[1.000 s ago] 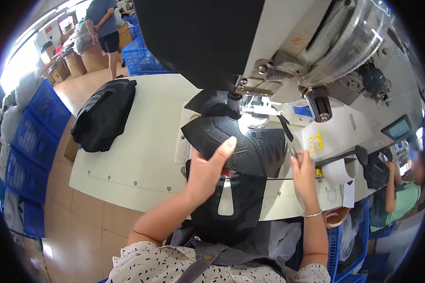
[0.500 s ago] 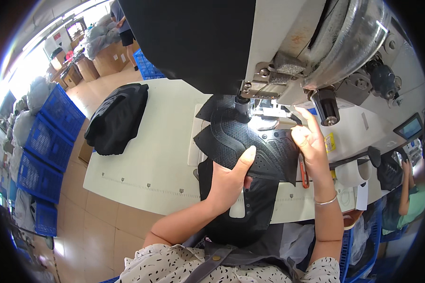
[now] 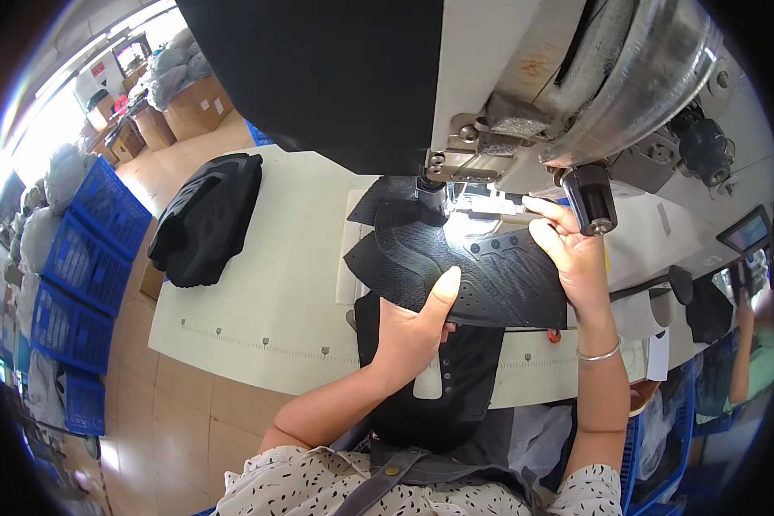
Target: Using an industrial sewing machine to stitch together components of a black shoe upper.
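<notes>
- Head view: black pieces [image 3: 206,219] are lying leftmost.
- Your left hand [image 3: 417,335] is pinching the upper [image 3: 500,277] beneath the machine [image 3: 466,86]; you seem to be positioning it.
- Your right hand [image 3: 580,267] is resting at its edge, grip unclear; the next move is probably calling for steady guiding.

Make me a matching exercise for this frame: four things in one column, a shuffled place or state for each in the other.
Things:
1. left grip
2. right grip
3. black stack
4. blue crates

Places and states:
A. lying on the left part of the pale table
B. a silver bracelet on its wrist
C. piled at the picture's left, off the table
D. thumb on top of the patterned black piece, at its near edge

Pairs: 1-D, 2-B, 3-A, 4-C
</notes>
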Available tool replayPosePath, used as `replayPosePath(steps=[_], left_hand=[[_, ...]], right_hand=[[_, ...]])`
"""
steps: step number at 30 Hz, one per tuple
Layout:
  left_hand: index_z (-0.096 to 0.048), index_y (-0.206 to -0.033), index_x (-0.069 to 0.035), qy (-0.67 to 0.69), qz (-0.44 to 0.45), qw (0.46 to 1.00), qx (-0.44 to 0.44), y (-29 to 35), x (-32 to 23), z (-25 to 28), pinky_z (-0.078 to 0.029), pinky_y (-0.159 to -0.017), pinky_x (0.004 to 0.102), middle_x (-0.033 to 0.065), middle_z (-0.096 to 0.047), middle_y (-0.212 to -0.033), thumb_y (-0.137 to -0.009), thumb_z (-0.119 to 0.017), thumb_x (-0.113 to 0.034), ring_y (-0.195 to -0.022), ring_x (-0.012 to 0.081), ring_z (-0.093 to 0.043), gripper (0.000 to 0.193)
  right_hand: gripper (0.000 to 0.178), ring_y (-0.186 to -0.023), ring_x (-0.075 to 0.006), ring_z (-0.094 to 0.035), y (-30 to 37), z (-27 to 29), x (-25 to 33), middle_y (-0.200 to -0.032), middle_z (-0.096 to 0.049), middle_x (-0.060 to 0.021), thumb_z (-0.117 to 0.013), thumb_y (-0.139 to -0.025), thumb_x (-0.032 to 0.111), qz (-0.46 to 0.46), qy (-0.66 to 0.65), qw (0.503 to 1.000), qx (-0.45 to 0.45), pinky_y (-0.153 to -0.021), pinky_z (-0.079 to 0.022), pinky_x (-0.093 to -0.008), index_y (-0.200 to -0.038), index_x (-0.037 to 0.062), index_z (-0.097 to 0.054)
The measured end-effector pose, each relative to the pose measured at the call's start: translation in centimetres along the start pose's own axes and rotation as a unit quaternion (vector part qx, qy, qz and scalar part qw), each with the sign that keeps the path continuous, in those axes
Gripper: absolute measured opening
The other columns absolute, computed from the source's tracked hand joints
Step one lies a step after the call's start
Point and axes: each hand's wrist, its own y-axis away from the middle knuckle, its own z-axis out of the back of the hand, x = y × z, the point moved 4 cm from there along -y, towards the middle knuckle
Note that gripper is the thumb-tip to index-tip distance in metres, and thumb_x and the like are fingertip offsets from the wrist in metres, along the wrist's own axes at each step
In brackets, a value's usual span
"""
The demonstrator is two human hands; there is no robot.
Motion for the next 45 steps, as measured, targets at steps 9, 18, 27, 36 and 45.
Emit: replayPosePath(steps=[9,18,27,36,45], left_hand=[[-0.056,-0.083,-0.005,-0.003,-0.018,1.0,-0.004,-0.3,0.1,0.0,-0.04,-0.039,0.0176,-0.0022,-0.054,-0.064,-0.085,-0.06,-0.021,-0.045,0.0038,-0.047,0.017],[-0.056,-0.084,-0.004,-0.006,-0.006,1.0,-0.008,-0.6,0.0,0.2,-0.039,-0.039,0.018,-0.0018,-0.054,-0.063,-0.085,-0.059,-0.019,-0.044,0.0043,-0.047,0.016],[-0.054,-0.085,-0.005,0.005,-0.011,1.0,-0.015,-0.9,-0.3,0.2,-0.038,-0.038,0.0176,-0.0016,-0.054,-0.064,-0.084,-0.06,-0.017,-0.044,0.0038,-0.046,0.014],[-0.053,-0.088,-0.005,-0.017,0.0,1.0,-0.003,-1.4,-0.6,0.4,-0.038,-0.039,0.0176,-0.0011,-0.055,-0.066,-0.084,-0.06,-0.016,-0.045,0.004,-0.047,0.013],[-0.053,-0.089,-0.005,-0.037,0.009,0.999,0.016,-2.0,-1.3,1.1,-0.037,-0.039,0.0179,-0.0017,-0.054,-0.066,-0.083,-0.06,-0.016,-0.044,0.0039,-0.045,0.014]], right_hand=[[0.015,-0.066,-0.0008,-0.045,-0.3,0.0,0.1,-0.073,-0.054,0.0049,-0.055,-0.083,-0.002,0.037,0.025,0.997,-0.056,-0.059,-0.036,-0.0142,-0.094,-0.0026,-0.064],[0.014,-0.064,-0.0003,-0.044,-0.4,0.0,0.2,-0.073,-0.056,0.0045,-0.056,-0.083,-0.001,0.043,0.037,0.996,-0.063,-0.057,-0.035,-0.0145,-0.094,-0.0017,-0.064],[0.013,-0.065,-0.0009,-0.046,-0.6,-0.1,0.1,-0.074,-0.056,0.0039,-0.057,-0.083,0.0,0.052,0.03,0.996,-0.063,-0.059,-0.037,-0.0144,-0.093,-0.0021,-0.064],[0.014,-0.067,-0.0008,-0.046,-0.4,-0.1,-0.4,-0.074,-0.055,0.0045,-0.056,-0.084,0.0,0.045,0.03,0.996,-0.075,-0.06,-0.038,-0.0148,-0.096,-0.0026,-0.064],[0.017,-0.067,-0.0004,-0.047,0.3,-0.2,-0.6,-0.075,-0.057,0.0035,-0.056,-0.084,0.001,0.022,0.01,0.997,-0.071,-0.063,-0.039,-0.0145,-0.1,-0.0028,-0.061]])
